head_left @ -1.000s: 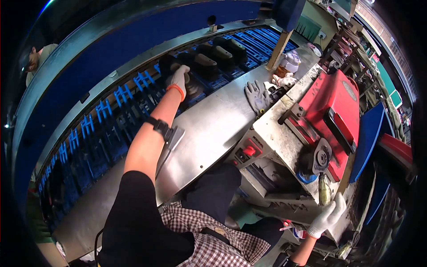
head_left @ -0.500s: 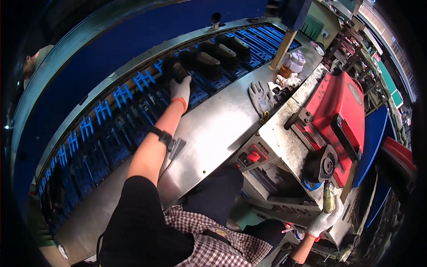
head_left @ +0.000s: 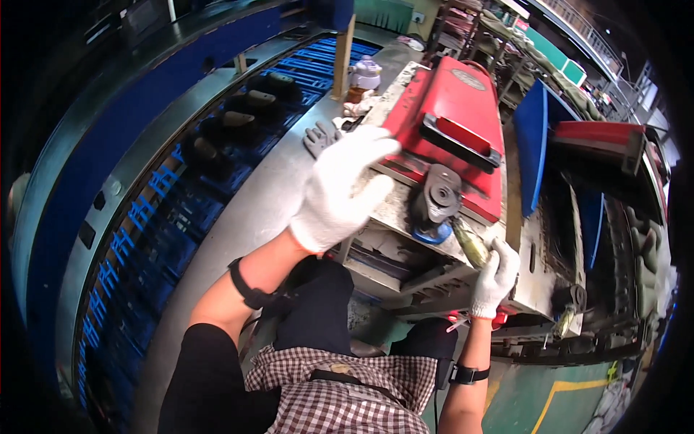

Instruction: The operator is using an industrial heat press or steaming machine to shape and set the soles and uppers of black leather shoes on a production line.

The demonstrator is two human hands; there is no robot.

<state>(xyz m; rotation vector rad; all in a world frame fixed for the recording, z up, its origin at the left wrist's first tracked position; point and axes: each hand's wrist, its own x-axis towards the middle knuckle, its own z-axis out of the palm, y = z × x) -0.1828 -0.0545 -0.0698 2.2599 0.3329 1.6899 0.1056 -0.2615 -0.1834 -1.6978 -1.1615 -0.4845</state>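
My left hand [head_left: 343, 189], in a white glove, is raised over the corner of the workbench [head_left: 387, 210]. Its fingers are spread and hold nothing. My right hand [head_left: 495, 281], also gloved in white, has its fingers closed on the lower end of a yellowish-green, bottle-shaped thing [head_left: 471, 244]. This thing tilts up toward a grey sole-shaped piece [head_left: 442, 192], which stands on the bench above a round blue part [head_left: 434, 233]. Across the conveyor of blue slats [head_left: 134, 249], to the left, several dark shoe-shaped pieces [head_left: 238, 120] lie in a row.
A red machine cover [head_left: 452, 108] with a black handle stands on the bench. Beside the conveyor runs a metal ledge [head_left: 242, 195] with a grey work glove [head_left: 318, 139]. A wooden post [head_left: 344, 61] and a purple-topped bottle [head_left: 366, 72] stand farther back. A blue panel [head_left: 531, 145] rises right.
My left hand has left the dark shoe-shaped piece on the conveyor and come right, over the bench. My right hand has lifted the bottle-shaped thing closer to the sole-shaped piece. The view has turned right.
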